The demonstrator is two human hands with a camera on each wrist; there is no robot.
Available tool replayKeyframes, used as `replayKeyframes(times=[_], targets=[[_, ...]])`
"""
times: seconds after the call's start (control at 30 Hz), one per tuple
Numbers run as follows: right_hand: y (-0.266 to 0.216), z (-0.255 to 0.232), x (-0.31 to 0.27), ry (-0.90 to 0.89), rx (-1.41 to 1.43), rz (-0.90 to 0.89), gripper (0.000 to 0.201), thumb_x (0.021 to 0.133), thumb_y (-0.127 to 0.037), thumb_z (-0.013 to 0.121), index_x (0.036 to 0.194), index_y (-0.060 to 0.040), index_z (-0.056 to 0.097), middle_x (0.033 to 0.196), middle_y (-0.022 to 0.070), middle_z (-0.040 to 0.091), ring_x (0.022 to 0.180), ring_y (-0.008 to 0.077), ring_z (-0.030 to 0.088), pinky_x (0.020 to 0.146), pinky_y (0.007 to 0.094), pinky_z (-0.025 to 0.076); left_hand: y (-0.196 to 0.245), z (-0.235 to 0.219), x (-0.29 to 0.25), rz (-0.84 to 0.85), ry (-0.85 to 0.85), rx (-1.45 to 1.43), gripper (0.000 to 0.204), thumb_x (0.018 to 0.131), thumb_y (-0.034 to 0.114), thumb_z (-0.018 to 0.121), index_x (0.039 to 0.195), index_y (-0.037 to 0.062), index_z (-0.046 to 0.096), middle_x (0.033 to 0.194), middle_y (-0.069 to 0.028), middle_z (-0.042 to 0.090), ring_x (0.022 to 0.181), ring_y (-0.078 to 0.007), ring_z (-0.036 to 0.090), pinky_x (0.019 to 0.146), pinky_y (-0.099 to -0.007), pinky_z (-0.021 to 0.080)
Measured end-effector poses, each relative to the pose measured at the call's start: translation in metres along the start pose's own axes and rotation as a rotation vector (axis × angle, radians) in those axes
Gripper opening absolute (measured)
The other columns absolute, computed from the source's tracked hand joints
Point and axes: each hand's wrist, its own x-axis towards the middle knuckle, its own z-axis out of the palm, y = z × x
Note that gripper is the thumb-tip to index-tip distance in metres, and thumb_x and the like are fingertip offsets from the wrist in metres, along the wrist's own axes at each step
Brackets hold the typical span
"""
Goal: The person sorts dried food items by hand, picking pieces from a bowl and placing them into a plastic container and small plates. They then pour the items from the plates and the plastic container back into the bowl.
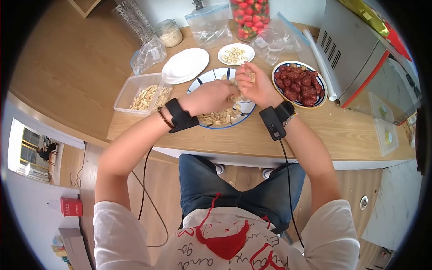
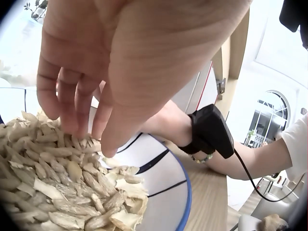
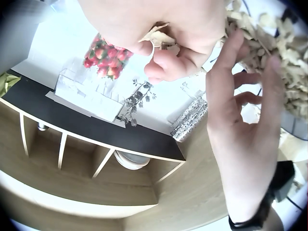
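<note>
A white plate with blue stripes holds a heap of pale dried slices. Over the heap is the left hand, its fingertips down at the slices; in the right wrist view its thumb and forefinger stand apart. The right hand is raised at the plate's right edge, palm up, with curled fingers holding a few pale slices. Whether the left fingertips pinch any slice is not visible; none shows between them.
Left of the plate stands a clear plastic box of slices. Behind are empty white plates, a small dish of pale rounds, plastic bags and a jar of strawberries. On the right are a bowl of red dates and a white roll.
</note>
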Motion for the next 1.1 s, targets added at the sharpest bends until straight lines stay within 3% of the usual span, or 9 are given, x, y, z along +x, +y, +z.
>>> replayKeyframes(times=[0.07,0.2,0.37,0.47,0.7,0.9,1.0,1.1], targets=[[-0.002,-0.002,0.000,-0.035,0.012,0.022,0.015,0.093,-0.018,0.049,0.084,-0.0066,0.045,0.069,0.0004,0.042,0.052,0.0064,0.036,0.041,0.0188,0.027,0.000,0.007,0.009,0.080,0.015,0.036,0.026,0.074,0.014,0.067,0.096,0.0033,0.061,0.096,-0.0114,0.059,0.086,-0.0268,0.059,0.075,-0.0363,0.047],[-0.005,-0.001,0.001,-0.042,-0.030,0.044,0.018,0.093,-0.019,0.049,0.079,-0.0083,0.044,0.060,-0.0032,0.034,0.043,0.0039,0.029,0.036,0.0186,0.021,0.003,0.009,0.013,0.005,-0.088,-0.140,0.023,0.072,0.014,0.069,0.090,0.0025,0.060,0.089,-0.0111,0.059,0.079,-0.0236,0.060,0.071,-0.0343,0.047],[-0.003,0.001,0.000,-0.017,-0.073,0.036,0.017,0.094,-0.018,0.049,0.081,-0.0081,0.044,0.059,-0.0034,0.034,0.042,0.0036,0.029,0.035,0.0183,0.021,0.000,0.009,0.012,0.000,-0.102,-0.112,0.020,0.075,0.019,0.069,0.083,0.0033,0.060,0.071,-0.0080,0.059,0.069,-0.0226,0.059,0.063,-0.0335,0.045],[-0.003,0.001,0.000,-0.007,-0.078,0.033,0.016,0.094,-0.018,0.048,0.082,-0.0077,0.045,0.059,-0.0029,0.035,0.042,0.0038,0.029,0.036,0.0181,0.021,-0.004,0.009,0.014,-0.046,-0.144,-0.061,0.023,0.075,0.024,0.070,0.081,0.0042,0.059,0.066,-0.0069,0.057,0.063,-0.0213,0.056,0.059,-0.0326,0.043],[0.000,0.008,-0.002,0.038,-0.120,0.016,0.015,0.094,-0.016,0.047,0.082,-0.0078,0.042,0.061,-0.0042,0.033,0.045,0.0031,0.029,0.035,0.0173,0.022,-0.019,0.010,0.014,-0.044,-0.198,-0.262,0.026,0.076,0.024,0.072,0.073,0.0019,0.058,0.063,-0.0058,0.056,0.058,-0.0152,0.051,0.055,-0.0295,0.040],[0.003,0.009,-0.001,0.092,-0.150,-0.021,0.012,0.094,-0.015,0.048,0.087,-0.0060,0.044,0.068,-0.0019,0.038,0.052,0.0040,0.033,0.041,0.0169,0.026,-0.014,-0.004,0.005,-0.076,-0.158,-0.271,0.023,0.078,0.020,0.070,0.073,0.0017,0.057,0.061,-0.0042,0.054,0.056,-0.0132,0.049,0.054,-0.0283,0.040],[-0.002,-0.004,0.004,-0.061,-0.154,0.024,0.015,0.092,-0.015,0.049,0.097,-0.0008,0.048,0.078,0.0045,0.047,0.065,0.0099,0.043,0.053,0.0186,0.038,-0.017,-0.023,0.001,-0.129,-0.049,-0.268,0.021,0.079,0.019,0.069,0.074,0.0020,0.058,0.061,-0.0037,0.054,0.057,-0.0130,0.048,0.055,-0.0278,0.041],[0.008,0.001,0.005,0.185,-0.190,-0.101,0.017,0.092,-0.012,0.048,0.100,0.0027,0.048,0.088,0.0083,0.050,0.077,0.0143,0.048,0.068,0.0240,0.046,-0.020,-0.045,0.005,-0.144,0.121,-0.210,0.020,0.079,0.018,0.068,0.075,0.0022,0.057,0.064,-0.0038,0.054,0.060,-0.0134,0.049,0.058,-0.0276,0.042]])
